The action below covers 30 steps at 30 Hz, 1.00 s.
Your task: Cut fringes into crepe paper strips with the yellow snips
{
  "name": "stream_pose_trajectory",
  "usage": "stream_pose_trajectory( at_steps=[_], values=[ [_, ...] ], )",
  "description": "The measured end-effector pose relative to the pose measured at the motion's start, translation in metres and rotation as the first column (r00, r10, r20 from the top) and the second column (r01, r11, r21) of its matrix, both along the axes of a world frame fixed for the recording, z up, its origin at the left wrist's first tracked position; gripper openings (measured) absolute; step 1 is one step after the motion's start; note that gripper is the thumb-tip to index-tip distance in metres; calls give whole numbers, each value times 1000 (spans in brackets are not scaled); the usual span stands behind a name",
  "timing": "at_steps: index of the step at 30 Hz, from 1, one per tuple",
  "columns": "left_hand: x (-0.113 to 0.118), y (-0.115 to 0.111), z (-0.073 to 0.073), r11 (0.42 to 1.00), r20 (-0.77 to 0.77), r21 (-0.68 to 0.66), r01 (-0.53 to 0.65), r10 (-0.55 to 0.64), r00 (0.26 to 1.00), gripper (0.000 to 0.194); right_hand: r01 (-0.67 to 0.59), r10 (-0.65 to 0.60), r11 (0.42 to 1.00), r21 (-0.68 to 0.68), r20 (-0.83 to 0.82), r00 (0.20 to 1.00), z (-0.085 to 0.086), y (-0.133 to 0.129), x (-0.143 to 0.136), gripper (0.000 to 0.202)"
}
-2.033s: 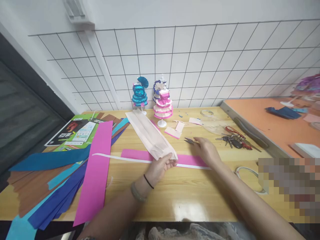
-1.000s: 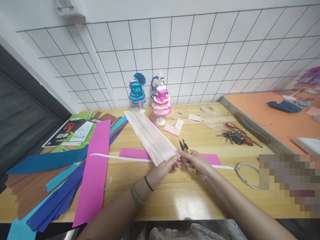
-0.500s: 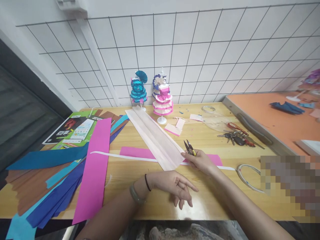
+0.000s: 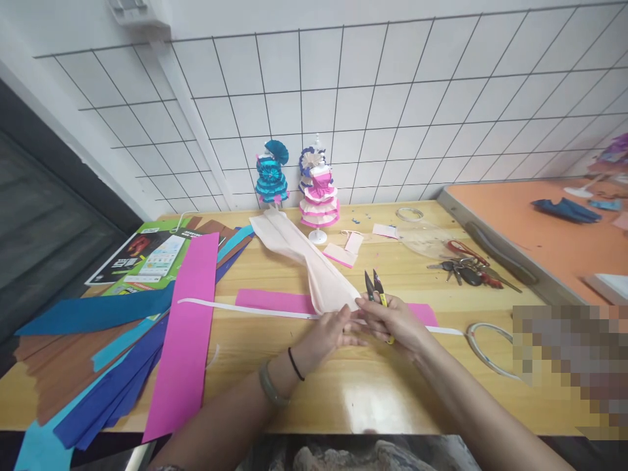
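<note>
A long pale pink crepe paper strip runs from the doll stands down to my hands, its near part buckled and lifted. My right hand is closed around black-bladed thread snips with yellow on the handle, blades pointing up, while its thumb and finger pinch the strip's right corner. At the strip's near edge, my left hand has its thumb over the paper and its fingers partly extended beneath, close to the right hand. Behind both lie a bright pink paper strip and a narrow white tape.
Teal and pink-white paper dresses on stands are at the back. Left lie a magenta strip, blue strips and brown paper. Right are keys, a tape roll and an orange table.
My left hand has moved up from below the strip to its near edge, and the paper has bent and lifted there. The right hand still holds the snips and the corner.
</note>
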<state>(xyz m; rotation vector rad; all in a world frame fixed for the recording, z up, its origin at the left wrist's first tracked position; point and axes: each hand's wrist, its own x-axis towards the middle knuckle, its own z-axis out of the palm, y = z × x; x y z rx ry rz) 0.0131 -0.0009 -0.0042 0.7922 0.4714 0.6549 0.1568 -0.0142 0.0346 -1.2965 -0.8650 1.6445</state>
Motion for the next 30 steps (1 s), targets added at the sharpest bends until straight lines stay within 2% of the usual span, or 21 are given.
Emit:
stream_pose_trajectory(
  at_steps=[5, 9, 13, 18, 23, 27, 30],
  values=[
    [1, 4, -2, 958, 14, -112, -265, 268, 963, 37, 34, -39, 998, 47, 106, 994, -13, 1, -12, 36],
    [-2, 10, -4, 907, 16, -180, -380, 389, 921, 25, 45, -50, 998, 46, 123, 991, -13, 1, -20, 37],
    [-5, 15, -5, 904, -16, -204, -375, 380, 925, 18, 26, -31, 999, 45, 105, 994, -12, 2, -21, 38],
    [-6, 16, -8, 916, -54, -162, -367, 363, 930, 19, 17, -20, 999, 39, 64, 998, -18, 2, -19, 40],
    [-5, 15, -11, 940, -84, -149, -307, 297, 951, 18, 32, -34, 999, 34, 67, 997, -20, 2, -15, 42],
    [-6, 15, -9, 952, -136, -111, -287, 272, 953, 22, 36, -35, 999, -28, 35, 999, -19, 0, -12, 46],
    [-9, 17, -6, 950, -181, -61, -306, 291, 939, 26, 42, -46, 995, -86, -51, 998, -20, -5, -10, 43]
  ],
)
